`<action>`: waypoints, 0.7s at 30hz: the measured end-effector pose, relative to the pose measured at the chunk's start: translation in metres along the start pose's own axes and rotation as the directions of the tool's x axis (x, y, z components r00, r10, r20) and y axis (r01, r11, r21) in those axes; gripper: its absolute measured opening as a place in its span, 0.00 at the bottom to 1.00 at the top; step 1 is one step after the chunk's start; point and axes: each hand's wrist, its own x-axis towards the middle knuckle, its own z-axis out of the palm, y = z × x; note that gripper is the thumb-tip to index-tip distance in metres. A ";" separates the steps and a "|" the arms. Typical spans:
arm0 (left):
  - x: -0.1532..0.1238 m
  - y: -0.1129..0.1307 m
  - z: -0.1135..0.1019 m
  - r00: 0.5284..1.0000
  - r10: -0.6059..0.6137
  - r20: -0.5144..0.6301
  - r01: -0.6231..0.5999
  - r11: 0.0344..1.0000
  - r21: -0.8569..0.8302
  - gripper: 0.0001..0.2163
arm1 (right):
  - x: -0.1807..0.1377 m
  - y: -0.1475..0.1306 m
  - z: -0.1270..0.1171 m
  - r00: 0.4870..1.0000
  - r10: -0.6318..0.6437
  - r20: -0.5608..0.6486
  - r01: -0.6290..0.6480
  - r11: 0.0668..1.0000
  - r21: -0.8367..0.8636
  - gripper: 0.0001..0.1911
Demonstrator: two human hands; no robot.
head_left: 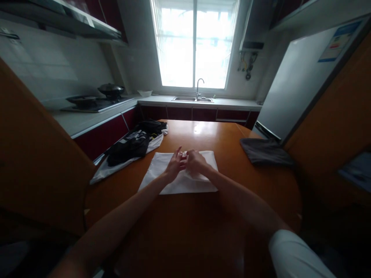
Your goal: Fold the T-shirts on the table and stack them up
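White cloth: (153,170) lies spread flat near the middle of the worktop (203,135), with both hands over its upper half; a little of it looks bunched up by the fingers.
Left hand: (174,166) on the cloth, fingers stretched and partly spread, one pointing away from the body; whether any cloth is pinched between them I cannot tell.
Right hand: (196,161) just beside the left one, fingers curled down toward the cloth; the fingertips are blurred and hidden, so I cannot tell whether it grips.
Right sleeve: (295,253) pale, ending above the forearm.
Dark clothes: (130,148) heaped at the worktop's far left, well apart from the hands, with white fabric (100,172) showing from under them.
Grey cloth: (265,151) folded, near the right edge of the worktop.
Hob: (101,105) beyond the dark clothes, bearing a lidded pan (111,89) and a second pan (82,101).
Sink: (185,99) below the bright window (178,50), a curved tap (198,87) rising behind it.
Fridge: (298,77) at the right, past the grey cloth.
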 end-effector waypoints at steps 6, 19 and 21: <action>0.004 -0.008 -0.010 1.000 0.010 -0.023 -0.008 0.995 0.098 0.17 | -0.020 0.004 0.043 0.993 -0.116 -0.034 0.119 0.987 0.103 0.21; -0.001 0.009 0.000 0.996 -0.070 -0.053 0.081 0.962 0.261 0.31 | -0.054 0.103 -0.003 0.834 -0.165 -0.526 0.320 0.922 0.217 0.09; -0.002 0.026 -0.013 0.999 -0.025 -0.035 0.035 0.949 0.314 0.31 | -0.061 0.100 0.000 0.814 -0.291 -0.503 0.421 0.892 0.166 0.08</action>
